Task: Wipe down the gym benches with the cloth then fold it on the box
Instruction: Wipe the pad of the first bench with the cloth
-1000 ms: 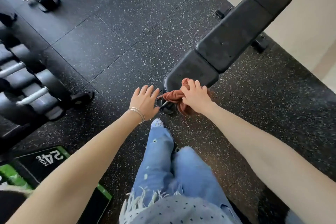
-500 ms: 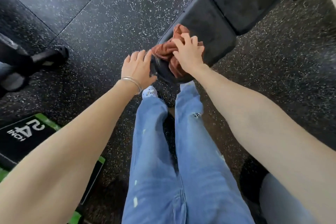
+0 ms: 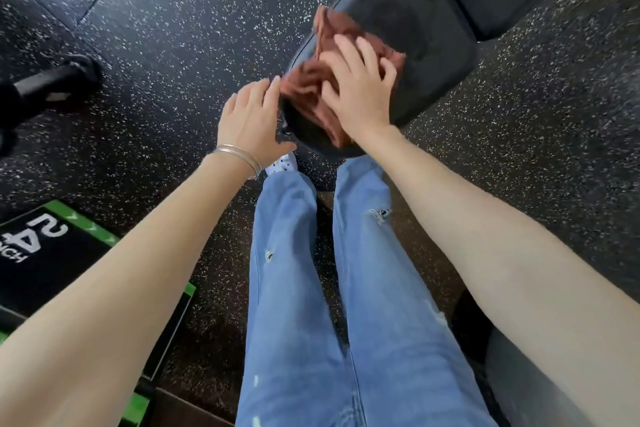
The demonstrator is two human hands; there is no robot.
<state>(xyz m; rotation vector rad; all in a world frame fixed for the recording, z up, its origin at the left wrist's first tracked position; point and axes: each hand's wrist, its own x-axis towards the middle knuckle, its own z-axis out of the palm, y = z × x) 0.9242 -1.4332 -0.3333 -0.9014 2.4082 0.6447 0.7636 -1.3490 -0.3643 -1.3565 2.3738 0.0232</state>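
Right hand (image 3: pixel 360 97), fingers spread, presses cloth (image 3: pixel 330 28) beneath it onto bench (image 3: pixel 415 10).

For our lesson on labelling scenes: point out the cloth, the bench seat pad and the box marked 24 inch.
cloth (image 3: pixel 303 88): head view, on its bunched left folds.
bench seat pad (image 3: pixel 412 3): head view, on its bare top surface.
box (image 3: pixel 41 274): head view, on its black printed face.

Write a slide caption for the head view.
The right hand presses a brown cloth onto the black bench, the open left hand at its edge.
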